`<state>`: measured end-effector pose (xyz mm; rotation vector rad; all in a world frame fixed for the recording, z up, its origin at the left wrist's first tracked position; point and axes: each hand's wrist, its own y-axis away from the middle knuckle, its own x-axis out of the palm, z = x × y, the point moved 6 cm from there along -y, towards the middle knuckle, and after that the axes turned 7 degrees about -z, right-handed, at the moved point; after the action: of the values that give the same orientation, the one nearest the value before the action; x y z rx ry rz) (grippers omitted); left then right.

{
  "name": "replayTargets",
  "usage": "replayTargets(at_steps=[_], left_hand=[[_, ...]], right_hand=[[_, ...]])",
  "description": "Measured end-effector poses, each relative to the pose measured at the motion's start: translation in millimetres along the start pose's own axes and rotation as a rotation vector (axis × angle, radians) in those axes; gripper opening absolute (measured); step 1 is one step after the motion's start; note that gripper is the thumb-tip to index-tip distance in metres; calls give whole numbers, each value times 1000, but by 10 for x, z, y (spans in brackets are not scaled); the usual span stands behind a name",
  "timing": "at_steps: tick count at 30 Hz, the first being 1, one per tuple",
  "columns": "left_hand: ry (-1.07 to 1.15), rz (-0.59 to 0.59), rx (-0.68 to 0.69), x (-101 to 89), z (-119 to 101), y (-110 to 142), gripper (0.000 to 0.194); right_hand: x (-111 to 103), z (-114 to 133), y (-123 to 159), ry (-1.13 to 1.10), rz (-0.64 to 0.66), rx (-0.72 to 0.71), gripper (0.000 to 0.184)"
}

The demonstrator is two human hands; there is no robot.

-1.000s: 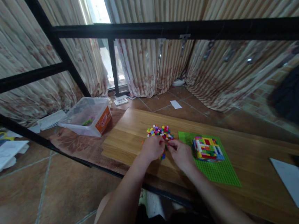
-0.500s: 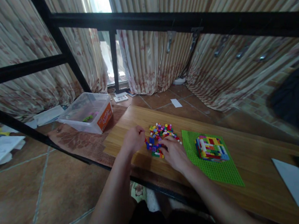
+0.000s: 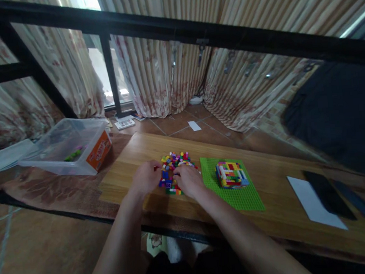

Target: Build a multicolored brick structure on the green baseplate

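Small toy bricks of many colours lie in a loose pile on the wooden board. At its left edge is my left hand, fingers pinched, with a bit of a small red brick showing at the tips. My right hand reaches over the pile's right side with its fingers closed together; what they hold is hidden. Blue bricks lie between the two hands. Right of them, a multicoloured brick build with layered walls stands on a green studded baseplate.
A clear plastic tub with an orange label and a few pieces inside stands left of the wooden board. A white sheet and a dark flat panel lie at the right. A black metal bar crosses beyond the board.
The view has swung to the right, so everything sits further left in the picture. Both hands stay at the brick pile, with the right fingers drawn slightly over it.
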<state>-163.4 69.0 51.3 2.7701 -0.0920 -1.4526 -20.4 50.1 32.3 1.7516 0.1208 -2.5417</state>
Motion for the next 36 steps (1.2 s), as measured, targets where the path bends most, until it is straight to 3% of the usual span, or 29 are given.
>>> replayTargets(at_steps=[5,11,17,21,24,30,36], left_hand=[[11,39,66,89,-77,-21,24],[-30,94,101,274,-255,-13,25],[-103,139,181,430,-500,25,25],[-162,127,197,521,-595,20,26],[-196,125,204,564,-633,22,28],[-203,131,196,582,-640,26,28],[-188,153,169,587,-640,22,28]], right_hand=[[-207,-74,188,-180,-181,-14,21],[-455,-472,823,-472,-331,-43,20],[-727,-1343,1319,-487,-568,318,26],[-808,-1677,1420,-462,-731,463,30],[-736,-1708,1405,-474,-800,492,29],[-587,-1530,1326,-481,-942,471,22],[-542,-1427,1316,-344,-1047,511,18]])
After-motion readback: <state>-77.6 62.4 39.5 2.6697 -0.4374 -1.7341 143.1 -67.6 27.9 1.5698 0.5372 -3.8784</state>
